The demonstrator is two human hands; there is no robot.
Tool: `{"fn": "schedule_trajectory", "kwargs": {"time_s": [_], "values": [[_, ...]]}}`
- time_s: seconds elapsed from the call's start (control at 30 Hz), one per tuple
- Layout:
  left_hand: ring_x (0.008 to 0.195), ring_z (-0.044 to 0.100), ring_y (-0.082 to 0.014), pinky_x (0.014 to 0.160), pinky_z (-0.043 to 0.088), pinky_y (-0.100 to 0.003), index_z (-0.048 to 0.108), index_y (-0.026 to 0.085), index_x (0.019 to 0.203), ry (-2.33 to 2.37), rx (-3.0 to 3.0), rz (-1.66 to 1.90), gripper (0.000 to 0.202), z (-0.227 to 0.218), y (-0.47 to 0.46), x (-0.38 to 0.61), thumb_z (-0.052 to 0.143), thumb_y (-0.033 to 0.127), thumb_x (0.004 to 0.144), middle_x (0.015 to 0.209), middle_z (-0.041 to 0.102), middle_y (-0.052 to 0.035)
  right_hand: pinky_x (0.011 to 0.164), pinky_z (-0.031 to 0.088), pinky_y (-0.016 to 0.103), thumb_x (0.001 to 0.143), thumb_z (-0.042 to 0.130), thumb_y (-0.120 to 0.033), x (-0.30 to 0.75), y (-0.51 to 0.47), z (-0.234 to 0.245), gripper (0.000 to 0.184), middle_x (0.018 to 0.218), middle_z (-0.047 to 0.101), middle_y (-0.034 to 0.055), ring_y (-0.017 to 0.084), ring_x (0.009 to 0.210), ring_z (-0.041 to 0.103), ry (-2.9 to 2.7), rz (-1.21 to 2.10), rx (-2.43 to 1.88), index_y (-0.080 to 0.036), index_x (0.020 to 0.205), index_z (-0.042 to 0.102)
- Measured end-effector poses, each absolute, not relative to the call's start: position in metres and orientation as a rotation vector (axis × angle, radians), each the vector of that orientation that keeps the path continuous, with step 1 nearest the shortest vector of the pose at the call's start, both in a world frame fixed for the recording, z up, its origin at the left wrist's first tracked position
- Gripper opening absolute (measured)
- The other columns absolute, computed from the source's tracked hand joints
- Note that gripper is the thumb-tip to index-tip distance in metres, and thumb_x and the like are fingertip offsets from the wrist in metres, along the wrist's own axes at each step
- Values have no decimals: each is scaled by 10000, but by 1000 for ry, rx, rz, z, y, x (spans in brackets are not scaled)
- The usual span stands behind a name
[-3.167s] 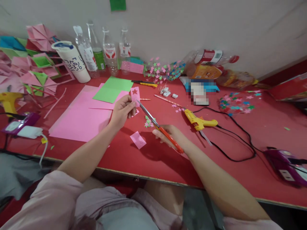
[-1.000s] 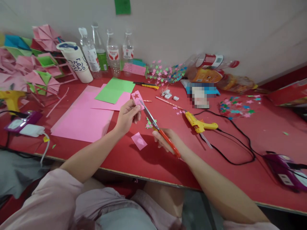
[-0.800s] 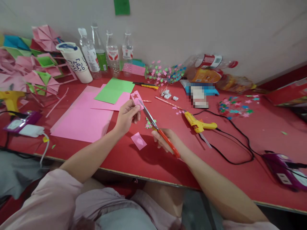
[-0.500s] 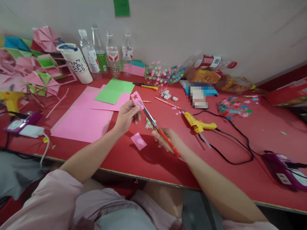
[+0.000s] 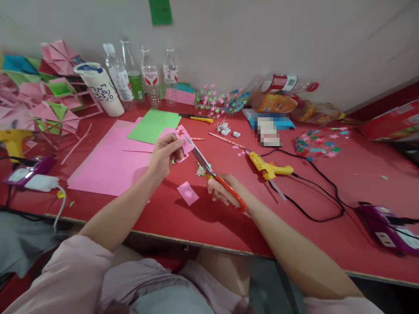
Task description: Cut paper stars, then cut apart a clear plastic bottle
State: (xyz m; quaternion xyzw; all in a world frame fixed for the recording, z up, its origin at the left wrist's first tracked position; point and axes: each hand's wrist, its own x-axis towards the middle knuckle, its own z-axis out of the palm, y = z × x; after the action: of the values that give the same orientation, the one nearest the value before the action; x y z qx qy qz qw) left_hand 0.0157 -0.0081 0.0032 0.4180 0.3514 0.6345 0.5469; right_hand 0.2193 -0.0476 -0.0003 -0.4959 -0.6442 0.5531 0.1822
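Observation:
My left hand (image 5: 166, 155) is closed on a piece of pink paper (image 5: 185, 136) that has star-shaped cutouts. My right hand (image 5: 222, 189) is wrapped round scissors (image 5: 231, 189) with red-orange handles. The tips of the blades lie at the right edge of the pink paper. Beneath the scissors, small green and pink paper stars (image 5: 200, 169) sit on the red table (image 5: 196, 229). A small pink paper square (image 5: 187, 193) lies just in front of my hands. Larger pink sheets (image 5: 104, 161) and a green sheet (image 5: 153, 125) are on the left.
To the right rests a yellow glue gun (image 5: 269, 168) with a black cord. Purple power strips (image 5: 388, 229) are at both sides. Plastic bottles (image 5: 150, 83) and a white cup (image 5: 100, 89) stand along the wall. Folded paper shapes (image 5: 55, 113) crowd the far left. A utility knife (image 5: 198, 118) lies behind my hands.
The pink paper in my left hand has turned and shifted slightly left, and more of its cutouts show. The scissors stay close to its edge. The whole view has moved slightly.

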Motion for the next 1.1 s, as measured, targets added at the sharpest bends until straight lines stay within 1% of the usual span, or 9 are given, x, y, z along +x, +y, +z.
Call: {"fn": "schedule_trajectory", "kwargs": {"time_s": [0.07,0.2,0.33,0.5,0.63,0.7,0.87,0.97,1.1], "values": [[326,423,-30,340,290,-162,467,190,555,807,971,1499,261,2,-9,17,681,270,680,407,535,60,477,453,241,794,525,-645,219,-50,-2,481,342,367,-93,65,316,381,-1786,1583,-1322,-197,620,502],[341,441,-25,351,282,-166,467,190,566,779,914,1517,262,-2,-11,21,684,273,686,441,562,62,490,472,266,757,498,-726,214,-55,-6,542,324,386,-79,92,323,434,-1779,1609,-1291,-202,619,512],[373,462,-18,386,313,-166,471,184,576,806,875,1540,267,-4,-14,27,696,284,681,478,573,64,581,532,304,767,488,-721,206,-61,-10,532,316,372,-95,79,298,398,-1698,1635,-1270,-209,621,503],[384,418,-18,400,313,-172,447,191,580,843,883,1598,260,-4,-17,32,671,278,677,469,531,75,558,530,302,761,504,-707,200,-67,-17,510,325,364,-115,63,271,349,-1646,1628,-1335,-212,639,490],[392,400,-27,397,280,-184,424,195,575,796,860,1573,259,-3,-19,33,654,264,670,447,487,74,577,538,309,751,562,-654,201,-67,-19,473,319,361,-117,63,282,366,-1633,1631,-1399,-220,608,443],[392,404,-34,397,277,-192,439,196,578,772,845,1544,239,-3,-19,33,657,258,654,440,485,72,572,535,305,753,573,-633,202,-67,-18,457,323,368,-114,65,289,376,-1640,1621,-1420,-217,608,451],[389,413,-45,396,288,-204,474,193,551,811,837,1502,200,-3,-19,32,652,250,621,426,498,59,567,533,298,760,567,-613,201,-67,-13,432,346,382,-115,65,292,384,-1643,1635,-1390,-214,632,463],[381,404,-41,393,278,-204,439,191,527,791,850,1511,218,-5,-17,32,630,237,622,416,486,59,568,533,291,776,551,-611,201,-67,-12,435,351,374,-118,58,287,376,-1658,1636,-1372,-211,629,464],[375,401,-37,398,281,-200,406,191,526,747,878,1502,241,-5,-15,30,619,215,636,399,456,66,524,512,274,804,514,-635,201,-66,-13,467,332,364,-112,62,277,373,-1672,1598,-1399,-209,618,480]]}}
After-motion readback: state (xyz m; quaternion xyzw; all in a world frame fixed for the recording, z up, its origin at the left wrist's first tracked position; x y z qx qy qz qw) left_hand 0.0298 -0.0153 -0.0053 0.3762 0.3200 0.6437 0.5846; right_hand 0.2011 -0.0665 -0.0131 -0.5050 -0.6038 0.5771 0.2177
